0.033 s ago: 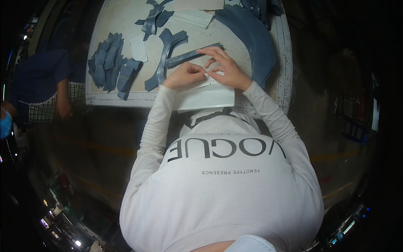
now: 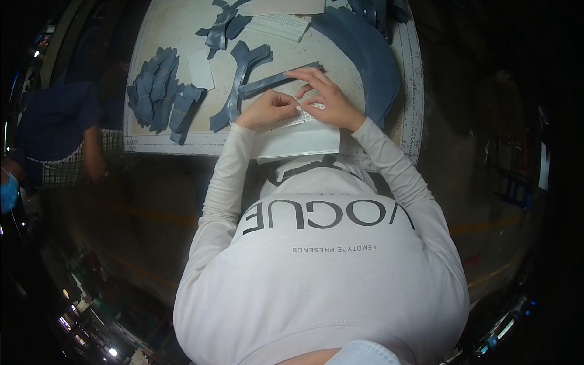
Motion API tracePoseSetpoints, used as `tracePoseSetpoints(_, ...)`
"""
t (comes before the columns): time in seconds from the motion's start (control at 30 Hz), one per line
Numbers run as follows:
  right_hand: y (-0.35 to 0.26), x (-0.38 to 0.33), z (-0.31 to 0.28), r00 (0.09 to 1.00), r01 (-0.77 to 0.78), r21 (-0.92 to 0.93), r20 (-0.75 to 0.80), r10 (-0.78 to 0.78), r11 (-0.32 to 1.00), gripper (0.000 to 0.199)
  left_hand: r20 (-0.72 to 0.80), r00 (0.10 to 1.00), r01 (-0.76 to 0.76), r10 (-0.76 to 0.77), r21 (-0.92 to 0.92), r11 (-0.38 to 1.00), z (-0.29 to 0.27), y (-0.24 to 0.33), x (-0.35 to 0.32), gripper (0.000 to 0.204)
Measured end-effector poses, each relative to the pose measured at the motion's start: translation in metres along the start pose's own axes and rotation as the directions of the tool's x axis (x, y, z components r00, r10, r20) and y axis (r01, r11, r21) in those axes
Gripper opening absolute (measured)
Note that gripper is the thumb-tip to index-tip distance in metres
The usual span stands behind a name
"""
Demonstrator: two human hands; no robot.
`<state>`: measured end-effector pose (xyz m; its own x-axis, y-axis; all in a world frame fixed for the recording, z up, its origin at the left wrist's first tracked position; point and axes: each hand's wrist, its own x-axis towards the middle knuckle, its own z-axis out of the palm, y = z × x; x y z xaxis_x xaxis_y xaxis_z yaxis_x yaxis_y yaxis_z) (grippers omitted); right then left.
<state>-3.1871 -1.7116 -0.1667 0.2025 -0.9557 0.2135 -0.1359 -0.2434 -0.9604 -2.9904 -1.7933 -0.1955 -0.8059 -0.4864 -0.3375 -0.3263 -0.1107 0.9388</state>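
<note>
Both hands meet over a white sheet [image 2: 298,143] with rows of small printed marks, near the table's front edge. My left hand [image 2: 271,109] is closed in a pinch, thumb against index finger, at the printed rows. Facing it, my right hand [image 2: 331,100] pinches with thumb and index finger while its other fingers stretch forward. Whatever lies between the fingertips is too small to make out. Just beyond the hands lies a narrow blue-grey strip [image 2: 267,84], and a stack of curved blue-grey pieces [image 2: 234,100] is left of it.
Bundled blue-grey pieces [image 2: 155,91] lie at the table's left, beside a white paper slip [image 2: 201,71]. A large curved blue-grey stack [image 2: 371,64] is at the right. More printed sheets [image 2: 277,26] are at the back. Another person [image 2: 61,121] is beyond the table's left edge.
The other person at the left has shifted slightly, with their arm and blue mask a little lower in the picture. My hands have not visibly moved.
</note>
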Motion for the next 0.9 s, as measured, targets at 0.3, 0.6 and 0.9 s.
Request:
tracePoseSetpoints(0.3, -0.002, 0.005, -0.001, 0.998, 0.058, -0.112, 0.025, -0.056, 0.992, 0.069, -0.016, 1.0, -0.011, 0.011, 0.031, 0.999, 0.0, 0.004, 0.004, 0.018)
tracePoseSetpoints(0.6, 0.015, -0.002, 0.003, 0.988, -0.1, 0.141, -0.106, 0.116, 0.985, 0.065, -0.024, 0.998, 0.063, -0.063, 0.013, 0.998, 0.008, 0.004, 0.001, 0.015)
tracePoseSetpoints(0.9, 0.066, 0.024, -0.059, 0.901, -0.164, -0.324, -0.434, 0.007, 0.932, 0.012, -0.196, 0.851, -0.205, 0.488, 0.732, 0.65, -0.021, 0.013, 0.056, 0.037)
